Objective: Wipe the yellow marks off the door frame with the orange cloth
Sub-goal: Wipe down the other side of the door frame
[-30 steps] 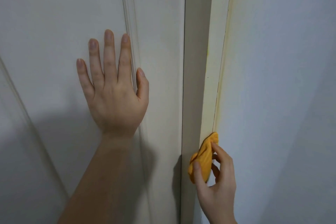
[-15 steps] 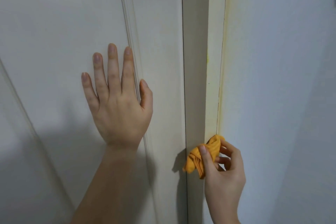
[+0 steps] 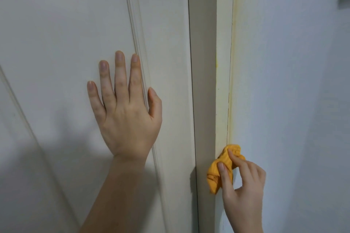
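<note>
Low on the door frame, the right hand pinches the bunched orange cloth against the yellow marks to rub them, while the left hand lies flat and empty on the door, apparently steadying it.

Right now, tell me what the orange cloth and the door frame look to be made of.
Orange cloth: soft woven or knit fabric, matte; it bunches into loose folds in the right hand.
Door frame: probably painted wood or a composite, cream, smooth with a slight sheen; crisp straight edges, no grain visible, so the core stays uncertain.
</note>
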Available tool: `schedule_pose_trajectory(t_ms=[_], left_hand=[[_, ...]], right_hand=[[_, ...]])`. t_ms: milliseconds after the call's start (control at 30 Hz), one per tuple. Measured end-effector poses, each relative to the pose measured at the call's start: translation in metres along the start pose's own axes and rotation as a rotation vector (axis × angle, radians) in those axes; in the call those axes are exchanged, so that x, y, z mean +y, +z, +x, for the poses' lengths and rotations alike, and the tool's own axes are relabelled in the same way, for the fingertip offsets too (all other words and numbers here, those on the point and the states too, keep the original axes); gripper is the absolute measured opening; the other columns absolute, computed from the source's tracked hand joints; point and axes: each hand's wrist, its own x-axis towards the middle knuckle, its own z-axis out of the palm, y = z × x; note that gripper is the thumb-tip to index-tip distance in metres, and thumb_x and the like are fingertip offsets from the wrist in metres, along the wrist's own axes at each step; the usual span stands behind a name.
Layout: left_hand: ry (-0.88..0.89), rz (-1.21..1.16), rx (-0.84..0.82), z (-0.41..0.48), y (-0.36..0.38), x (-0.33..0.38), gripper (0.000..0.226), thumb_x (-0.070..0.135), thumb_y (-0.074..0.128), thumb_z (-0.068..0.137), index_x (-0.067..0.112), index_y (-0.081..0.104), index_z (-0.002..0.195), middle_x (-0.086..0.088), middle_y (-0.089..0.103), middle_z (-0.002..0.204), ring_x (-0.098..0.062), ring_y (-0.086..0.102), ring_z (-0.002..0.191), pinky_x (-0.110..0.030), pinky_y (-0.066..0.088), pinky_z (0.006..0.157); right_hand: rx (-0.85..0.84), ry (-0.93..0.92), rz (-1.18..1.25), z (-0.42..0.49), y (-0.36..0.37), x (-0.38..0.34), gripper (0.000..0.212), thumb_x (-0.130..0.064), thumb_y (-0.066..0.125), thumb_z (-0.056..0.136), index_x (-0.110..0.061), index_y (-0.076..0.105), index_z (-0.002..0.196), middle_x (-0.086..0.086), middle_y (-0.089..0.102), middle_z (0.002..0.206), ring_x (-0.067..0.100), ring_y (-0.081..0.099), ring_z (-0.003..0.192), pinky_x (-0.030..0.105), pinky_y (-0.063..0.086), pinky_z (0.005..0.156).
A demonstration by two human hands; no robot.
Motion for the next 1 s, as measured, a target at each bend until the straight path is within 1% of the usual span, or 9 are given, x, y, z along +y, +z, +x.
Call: schedule_pose_trajectory(t_ms=[100, 167, 300, 367, 500, 667, 800, 867, 1000], left_hand=[[-0.004, -0.011, -0.027, 0.001, -0.001, 0.000, 0.064, 0.044, 0.034, 0.113, 0.028, 0.020, 0.173, 0.000, 0.018, 0.181, -0.027, 0.012, 0.167, -0.047, 0.000, 0.136], [-0.004, -0.020, -0.041, 0.001, -0.002, 0.000, 0.064, 0.045, 0.032, 0.113, 0.029, 0.018, 0.174, 0.000, 0.016, 0.181, -0.027, 0.010, 0.168, -0.046, -0.002, 0.136], [-0.008, -0.039, -0.066, 0.001, -0.003, -0.001, 0.065, 0.046, 0.031, 0.113, 0.029, 0.014, 0.174, 0.001, 0.013, 0.182, -0.027, 0.007, 0.168, -0.046, -0.005, 0.135], [-0.003, -0.041, -0.074, 0.001, -0.003, -0.001, 0.066, 0.046, 0.031, 0.113, 0.029, 0.013, 0.174, 0.001, 0.011, 0.182, -0.027, 0.006, 0.169, -0.046, -0.006, 0.135], [0.000, -0.045, -0.062, 0.001, -0.003, -0.001, 0.066, 0.045, 0.033, 0.113, 0.029, 0.015, 0.174, 0.002, 0.013, 0.182, -0.026, 0.006, 0.168, -0.046, -0.005, 0.135], [0.000, -0.033, -0.032, 0.001, -0.003, -0.001, 0.065, 0.044, 0.036, 0.112, 0.028, 0.019, 0.174, 0.001, 0.018, 0.181, -0.027, 0.012, 0.168, -0.047, -0.001, 0.136], [0.005, -0.011, -0.021, 0.001, -0.002, -0.001, 0.066, 0.044, 0.038, 0.112, 0.028, 0.020, 0.173, 0.000, 0.020, 0.181, -0.028, 0.014, 0.167, -0.048, 0.002, 0.136], [0.004, -0.009, -0.017, 0.000, -0.002, -0.001, 0.066, 0.044, 0.037, 0.112, 0.028, 0.021, 0.173, 0.001, 0.020, 0.181, -0.028, 0.014, 0.167, -0.048, 0.003, 0.136], [0.001, -0.010, -0.017, 0.000, -0.002, 0.000, 0.066, 0.044, 0.038, 0.112, 0.028, 0.021, 0.173, 0.001, 0.020, 0.181, -0.027, 0.012, 0.167, -0.048, 0.003, 0.136]], right_hand=[[0.034, 0.016, -0.004, -0.009, 0.003, 0.008, 0.049, -0.051, 0.065, 0.086, -0.017, 0.074, 0.121, -0.007, 0.066, 0.105, 0.019, 0.051, 0.115, 0.035, 0.046, 0.096], [0.052, 0.030, 0.049, -0.019, 0.007, 0.009, 0.047, -0.049, 0.070, 0.084, -0.018, 0.074, 0.120, -0.003, 0.067, 0.106, 0.023, 0.061, 0.105, 0.031, 0.051, 0.090], [0.145, 0.000, 0.026, -0.034, 0.022, 0.008, 0.040, -0.022, 0.091, 0.077, -0.018, 0.075, 0.114, 0.001, 0.063, 0.094, 0.026, 0.062, 0.087, 0.039, 0.053, 0.078], [0.189, 0.009, 0.038, -0.027, 0.028, 0.000, 0.038, -0.020, 0.092, 0.075, -0.016, 0.077, 0.110, 0.001, 0.061, 0.094, 0.027, 0.061, 0.086, 0.041, 0.054, 0.075], [0.225, 0.025, 0.152, 0.002, 0.032, -0.028, 0.036, -0.020, 0.091, 0.081, -0.009, 0.079, 0.113, 0.001, 0.061, 0.108, 0.024, 0.063, 0.102, 0.028, 0.055, 0.090], [0.214, 0.019, 0.188, 0.016, 0.030, -0.039, 0.041, -0.020, 0.082, 0.084, -0.005, 0.076, 0.121, 0.004, 0.061, 0.119, 0.021, 0.063, 0.115, 0.034, 0.056, 0.100], [0.149, 0.003, 0.201, -0.010, 0.028, -0.025, 0.046, -0.017, 0.078, 0.093, -0.010, 0.067, 0.137, 0.002, 0.058, 0.127, 0.013, 0.059, 0.127, 0.026, 0.051, 0.107], [0.157, -0.010, 0.188, -0.022, 0.028, -0.017, 0.051, -0.015, 0.077, 0.086, -0.012, 0.067, 0.136, 0.004, 0.062, 0.123, 0.013, 0.062, 0.125, 0.026, 0.054, 0.103], [0.230, 0.011, 0.165, -0.030, 0.029, -0.008, 0.048, -0.022, 0.085, 0.077, -0.010, 0.075, 0.123, 0.006, 0.071, 0.109, 0.024, 0.071, 0.104, 0.030, 0.059, 0.092]])
